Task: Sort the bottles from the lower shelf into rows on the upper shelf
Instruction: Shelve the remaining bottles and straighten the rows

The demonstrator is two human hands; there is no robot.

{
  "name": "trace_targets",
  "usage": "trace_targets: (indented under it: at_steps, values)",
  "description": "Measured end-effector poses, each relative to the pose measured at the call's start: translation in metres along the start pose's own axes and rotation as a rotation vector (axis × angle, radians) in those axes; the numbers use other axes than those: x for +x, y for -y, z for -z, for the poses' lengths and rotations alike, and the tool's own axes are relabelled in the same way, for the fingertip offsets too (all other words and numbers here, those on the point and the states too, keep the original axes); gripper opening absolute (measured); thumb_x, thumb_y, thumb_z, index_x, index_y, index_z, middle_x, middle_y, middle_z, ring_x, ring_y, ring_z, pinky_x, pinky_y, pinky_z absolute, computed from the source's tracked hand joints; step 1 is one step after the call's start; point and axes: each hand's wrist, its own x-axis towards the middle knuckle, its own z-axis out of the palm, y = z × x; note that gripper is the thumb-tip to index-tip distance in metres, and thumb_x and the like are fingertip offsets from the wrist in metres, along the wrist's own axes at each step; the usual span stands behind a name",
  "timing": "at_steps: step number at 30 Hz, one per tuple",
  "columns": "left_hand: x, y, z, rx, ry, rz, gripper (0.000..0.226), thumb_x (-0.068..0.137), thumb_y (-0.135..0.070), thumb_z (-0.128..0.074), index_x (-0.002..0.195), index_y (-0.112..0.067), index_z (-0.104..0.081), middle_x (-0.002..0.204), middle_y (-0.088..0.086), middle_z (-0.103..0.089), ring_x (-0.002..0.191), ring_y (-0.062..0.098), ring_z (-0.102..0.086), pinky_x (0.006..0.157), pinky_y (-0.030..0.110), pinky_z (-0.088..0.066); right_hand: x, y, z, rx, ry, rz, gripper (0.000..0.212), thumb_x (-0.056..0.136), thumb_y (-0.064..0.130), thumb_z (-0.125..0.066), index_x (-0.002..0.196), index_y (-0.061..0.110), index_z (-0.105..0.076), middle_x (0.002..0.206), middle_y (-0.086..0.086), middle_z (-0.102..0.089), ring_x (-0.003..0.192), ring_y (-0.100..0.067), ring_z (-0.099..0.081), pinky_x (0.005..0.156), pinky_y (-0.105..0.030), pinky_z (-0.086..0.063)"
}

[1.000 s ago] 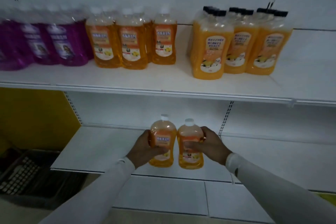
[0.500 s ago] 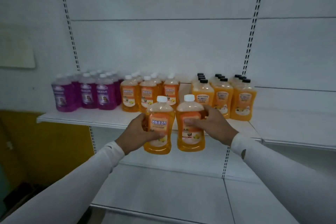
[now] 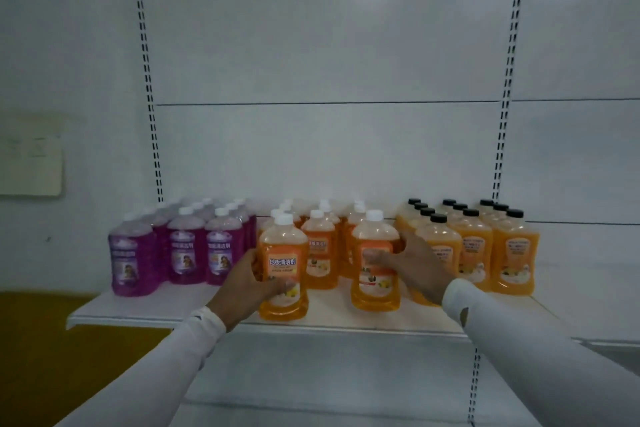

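My left hand [image 3: 247, 288] grips an orange white-capped bottle [image 3: 284, 253] that stands on the upper shelf [image 3: 145, 308] near its front edge. My right hand [image 3: 415, 265] wraps around a second orange white-capped bottle [image 3: 375, 243], upright on the shelf a little to the right. Both sit in front of the rows of matching orange white-capped bottles [image 3: 320, 246]. The lower shelf [image 3: 329, 367] shows bare below my arms.
Purple bottles [image 3: 173, 246] stand in rows at the left of the upper shelf. Orange black-capped bottles [image 3: 491, 246] stand in rows at the right. White back panels with slotted uprights [image 3: 504, 114] rise behind. A yellow wall [image 3: 52, 340] lies at the lower left.
Both hands lifted the two orange bottles from the lower shelf up onto the upper shelf and spread them apart. The view tilted upward.
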Motion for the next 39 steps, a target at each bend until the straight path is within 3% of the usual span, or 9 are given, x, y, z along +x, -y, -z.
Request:
trace_targets:
  at_steps: [4, 8, 11, 14, 18, 21, 26, 34, 39]
  values:
    - [0.017, 0.035, 0.022, -0.022, 0.053, 0.020, 0.083, 0.051, -0.037, -0.091, 0.122, -0.018, -0.054, 0.113, 0.005, -0.071, 0.102, 0.019, -0.069, 0.090, 0.048, -0.056, 0.018, -0.022, -0.021, -0.055, -0.008, -0.095, 0.034, 0.082, 0.033, -0.075, 0.110, 0.030, -0.056, 0.104, 0.008, -0.068, 0.098, -0.011, -0.065, 0.074, -0.024, -0.050]
    - [0.036, 0.051, 0.027, -0.015, 0.099, -0.007, 0.084, 0.054, -0.042, -0.090, 0.126, -0.021, -0.051, 0.116, 0.003, -0.069, 0.106, 0.016, -0.067, 0.090, 0.044, -0.056, 0.040, -0.036, -0.024, -0.063, -0.026, -0.134, 0.039, 0.081, 0.037, -0.075, 0.115, 0.032, -0.055, 0.111, 0.008, -0.068, 0.099, -0.012, -0.065, 0.085, -0.033, -0.052]
    - [0.048, 0.054, 0.026, 0.019, 0.106, -0.018, 0.078, 0.060, -0.039, -0.088, 0.126, -0.022, -0.051, 0.115, -0.001, -0.069, 0.104, 0.010, -0.067, 0.085, 0.031, -0.057, 0.056, -0.045, -0.026, -0.090, -0.051, -0.118, 0.050, 0.082, 0.040, -0.073, 0.126, 0.029, -0.051, 0.115, 0.009, -0.066, 0.105, -0.015, -0.064, 0.093, -0.039, -0.052]
    - [0.056, 0.057, 0.025, 0.063, 0.091, -0.018, 0.063, 0.071, -0.025, -0.084, 0.125, -0.023, -0.052, 0.113, -0.005, -0.068, 0.100, 0.004, -0.066, 0.077, 0.020, -0.055, 0.064, -0.053, -0.026, -0.072, -0.047, -0.087, 0.050, 0.083, 0.039, -0.073, 0.127, 0.030, -0.052, 0.112, 0.013, -0.067, 0.105, -0.012, -0.065, 0.078, -0.026, -0.054]
    - [0.061, 0.062, 0.027, 0.103, 0.047, 0.005, 0.059, 0.073, -0.023, -0.082, 0.124, -0.020, -0.052, 0.113, -0.004, -0.067, 0.104, 0.009, -0.064, 0.084, 0.028, -0.055, 0.075, -0.053, -0.025, -0.066, 0.002, -0.075, 0.038, 0.083, 0.040, -0.072, 0.115, 0.044, -0.052, 0.105, 0.020, -0.067, 0.091, 0.001, -0.066, 0.068, -0.017, -0.053]
    - [0.065, 0.063, 0.026, 0.115, 0.007, 0.023, 0.058, 0.074, -0.021, -0.082, 0.123, -0.018, -0.050, 0.114, -0.005, -0.065, 0.106, 0.010, -0.062, 0.082, 0.025, -0.053, 0.085, -0.059, -0.024, -0.053, -0.015, -0.066, 0.043, 0.079, 0.041, -0.076, 0.115, 0.043, -0.052, 0.108, 0.015, -0.069, 0.095, -0.005, -0.068, 0.071, -0.023, -0.057]
    - [0.070, 0.063, 0.017, 0.110, -0.027, 0.028, 0.058, 0.076, -0.018, -0.079, 0.125, -0.016, -0.048, 0.116, -0.005, -0.063, 0.108, 0.008, -0.060, 0.089, 0.029, -0.053, 0.093, -0.076, -0.021, -0.011, -0.024, -0.090, 0.074, 0.066, 0.053, -0.084, 0.129, 0.031, -0.051, 0.119, 0.003, -0.070, 0.104, -0.021, -0.071, 0.087, -0.052, -0.057]
    - [0.073, 0.067, 0.015, 0.141, -0.016, 0.030, 0.059, 0.077, -0.023, -0.078, 0.126, -0.020, -0.046, 0.121, -0.006, -0.061, 0.113, 0.014, -0.058, 0.096, 0.038, -0.051, 0.090, -0.084, -0.021, -0.110, -0.086, -0.034, 0.096, 0.055, 0.073, -0.077, 0.135, 0.032, -0.043, 0.129, 0.006, -0.063, 0.113, -0.021, -0.065, 0.092, -0.052, -0.055]
    - [0.075, 0.071, 0.016, 0.121, -0.009, 0.015, 0.059, 0.077, -0.025, -0.078, 0.125, -0.020, -0.046, 0.119, -0.009, -0.060, 0.111, 0.010, -0.058, 0.090, 0.031, -0.051, 0.086, -0.073, -0.028, -0.151, -0.091, -0.052, 0.081, 0.067, 0.057, -0.076, 0.135, 0.028, -0.044, 0.129, 0.003, -0.063, 0.116, -0.022, -0.064, 0.096, -0.053, -0.053]
